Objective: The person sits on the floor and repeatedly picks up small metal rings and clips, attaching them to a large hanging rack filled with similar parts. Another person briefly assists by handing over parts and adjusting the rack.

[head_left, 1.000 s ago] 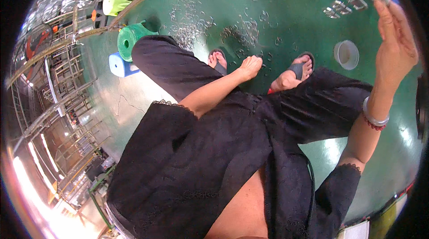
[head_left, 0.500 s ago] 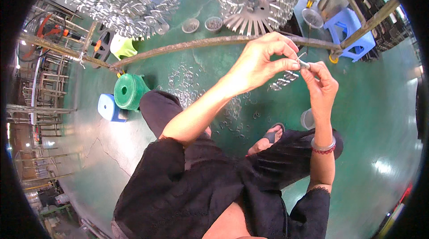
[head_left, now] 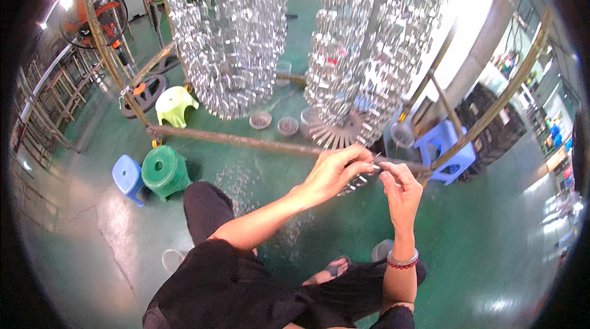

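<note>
My left hand [head_left: 340,171] and my right hand [head_left: 402,192] meet in front of the rack, with thumbs and fingers pinched. Between them is a small shiny metal piece [head_left: 375,170], its exact form too small to make out. The left fingertips press on one side of it and the right fingertips on the other. Below the left hand, a short row of shiny metal pieces [head_left: 353,186] hangs, partly covered by the fingers. Beyond my hands, dense columns of silvery metal pieces [head_left: 227,40] hang inside the rack, and a fan of flat metal strips [head_left: 337,130] sticks out at the right column's foot.
The rack's rusty lower bar [head_left: 239,139] crosses in front of me. Small metal bits [head_left: 236,189] lie scattered on the green floor. Bowls of small parts [head_left: 287,125] stand under the rack. Green [head_left: 165,172], blue [head_left: 127,176] and purple-blue stools [head_left: 447,150] stand around, and a fan [head_left: 95,15] at left.
My view has tilted up, so the hanging columns show more fully and my hands sit lower in the picture. Both hands still pinch together around the small metal piece.
</note>
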Tool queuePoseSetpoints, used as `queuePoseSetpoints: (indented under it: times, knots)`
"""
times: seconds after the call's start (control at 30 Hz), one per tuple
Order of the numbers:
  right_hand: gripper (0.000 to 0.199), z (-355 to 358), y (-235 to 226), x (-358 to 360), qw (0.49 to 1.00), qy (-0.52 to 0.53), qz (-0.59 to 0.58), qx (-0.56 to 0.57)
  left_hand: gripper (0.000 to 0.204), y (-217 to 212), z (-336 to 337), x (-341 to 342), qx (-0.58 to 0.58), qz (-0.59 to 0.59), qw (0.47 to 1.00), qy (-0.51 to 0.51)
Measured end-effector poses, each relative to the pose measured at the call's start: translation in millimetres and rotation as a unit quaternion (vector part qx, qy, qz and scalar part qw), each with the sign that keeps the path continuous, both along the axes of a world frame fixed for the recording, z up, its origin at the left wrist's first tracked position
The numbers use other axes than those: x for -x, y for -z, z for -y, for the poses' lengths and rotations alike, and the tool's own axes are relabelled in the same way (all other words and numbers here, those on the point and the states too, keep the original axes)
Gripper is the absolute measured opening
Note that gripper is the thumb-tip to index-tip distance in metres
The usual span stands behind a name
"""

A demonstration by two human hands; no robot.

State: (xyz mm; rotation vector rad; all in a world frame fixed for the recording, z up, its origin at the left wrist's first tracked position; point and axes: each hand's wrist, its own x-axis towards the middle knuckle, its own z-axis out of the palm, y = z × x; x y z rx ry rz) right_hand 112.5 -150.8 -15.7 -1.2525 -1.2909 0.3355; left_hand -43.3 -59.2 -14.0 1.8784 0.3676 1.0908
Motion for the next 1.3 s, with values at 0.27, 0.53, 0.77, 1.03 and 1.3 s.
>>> queuePoseSetpoints:
  times: [0.27, 0.53, 0.77, 1.03, 1.3]
  knots:
    - [0.047, -60, -77, 10, 0.991, -0.079, -0.107, 0.005, 0.014, -44, -15, 16, -0.037, 0.038, 0.998, -0.034]
    - [0.048, -111, -105, 7, 0.997, -0.022, -0.053, -0.043, 0.014, -94, -32, 16, -0.047, 0.095, 0.994, -0.003]
    - [0.033, -125, -118, 1, 0.998, 0.045, 0.049, 0.001, 0.016, -113, -55, 10, -0.051, 0.097, 0.994, 0.004]
    - [0.014, -107, -132, -19, 0.988, 0.05, 0.119, 0.08, 0.019, -98, -80, -12, -0.073, 0.044, 0.995, -0.058]
    - [0.013, -89, -152, -27, 0.973, 0.004, 0.2, 0.111, 0.02, -96, -75, -23, -0.096, 0.006, 0.989, -0.115]
